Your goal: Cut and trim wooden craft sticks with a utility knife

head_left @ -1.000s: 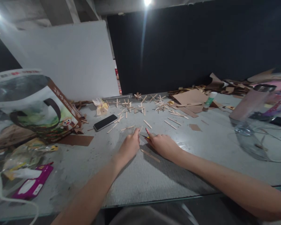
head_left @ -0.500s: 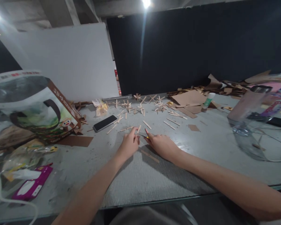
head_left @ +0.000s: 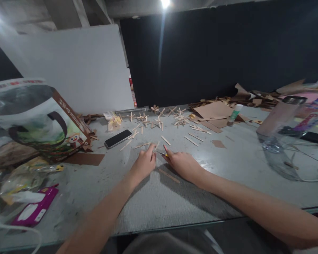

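Observation:
My left hand (head_left: 143,162) is closed on a small wooden craft stick (head_left: 157,145), which slants up from its fingertips. My right hand (head_left: 184,165) is wrapped round a thin-bladed cutting tool (head_left: 162,153) with red and yellow on its handle; its exact kind is hard to make out. The metal tip points left and lies close to the held stick, and I cannot tell whether they touch. Just below the hands, a longer flat stick (head_left: 169,175) lies on the grey table (head_left: 145,208). Beyond them rests another loose craft stick (head_left: 165,140).
Crossed craft sticks (head_left: 159,122) lie scattered toward the back. A phone (head_left: 118,138) and a large printed bag (head_left: 42,123) are at left, near a purple packet (head_left: 35,208). On the right are cardboard pieces (head_left: 214,112), a glue stick (head_left: 235,113) and a bottle (head_left: 278,118).
My left hand has shifted very slightly left, with the stick in it. The right hand and its tool have hardly moved. The whole view has drifted a little.

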### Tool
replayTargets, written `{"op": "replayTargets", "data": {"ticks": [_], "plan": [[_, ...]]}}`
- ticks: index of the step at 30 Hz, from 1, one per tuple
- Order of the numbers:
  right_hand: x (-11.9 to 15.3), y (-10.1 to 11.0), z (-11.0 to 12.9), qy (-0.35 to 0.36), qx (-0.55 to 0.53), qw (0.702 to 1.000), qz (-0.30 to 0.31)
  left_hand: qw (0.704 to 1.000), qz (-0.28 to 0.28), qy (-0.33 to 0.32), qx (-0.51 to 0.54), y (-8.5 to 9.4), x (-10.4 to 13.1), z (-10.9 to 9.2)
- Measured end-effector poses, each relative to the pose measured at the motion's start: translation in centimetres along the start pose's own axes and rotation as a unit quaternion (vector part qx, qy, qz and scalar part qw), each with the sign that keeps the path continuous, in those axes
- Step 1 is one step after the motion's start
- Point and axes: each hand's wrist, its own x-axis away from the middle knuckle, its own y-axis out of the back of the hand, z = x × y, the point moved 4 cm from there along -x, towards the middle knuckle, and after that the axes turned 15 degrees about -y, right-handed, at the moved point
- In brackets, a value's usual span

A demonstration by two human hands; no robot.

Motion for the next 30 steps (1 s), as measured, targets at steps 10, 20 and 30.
{"op": "replayTargets", "data": {"ticks": [10,20,30], "plan": [[0.1,0.4,-0.1,0.003,-0.005,1.0,0.017,0.974,0.0,0.072,0.215,-1.0,0.0,0.5],[-0.3,1.5,-0.3,0.027,0.024,0.999,0.014,0.929,0.001,0.09,0.359,-1.7,-0.2,-0.5],[-1.5,0.8,-1.4,0.043,-0.033,0.998,-0.008,0.907,0.015,0.095,0.409,-1.2,-0.4,-1.3]]}}
